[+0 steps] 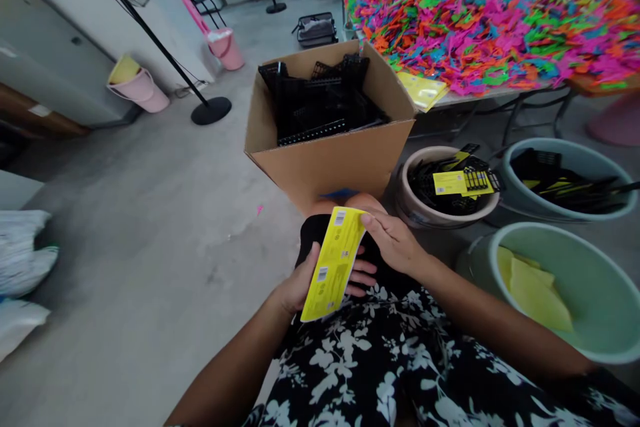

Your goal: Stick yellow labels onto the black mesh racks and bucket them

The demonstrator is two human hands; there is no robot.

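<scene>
A long yellow printed card (327, 257) with barcodes and small dark print lies at a slant above my lap. My left hand (297, 280) holds it from the left, the thumb along the edge and the fingers passing behind, their tips showing at the right side. With thumb and fingers, my right hand (393, 240) pinches the card's upper right corner. Just beyond my knees stands an open cardboard box (335, 160) filled with black plastic grid-like pieces (330, 97).
To the right are a beige bucket (407, 203) with black pieces and yellow cards, a blue-grey tub (575, 215) of black pieces, and a green tub (600, 307) holding yellow sheets. A table behind bears a colourful heap (480, 13). A fan base (211, 110) stands left.
</scene>
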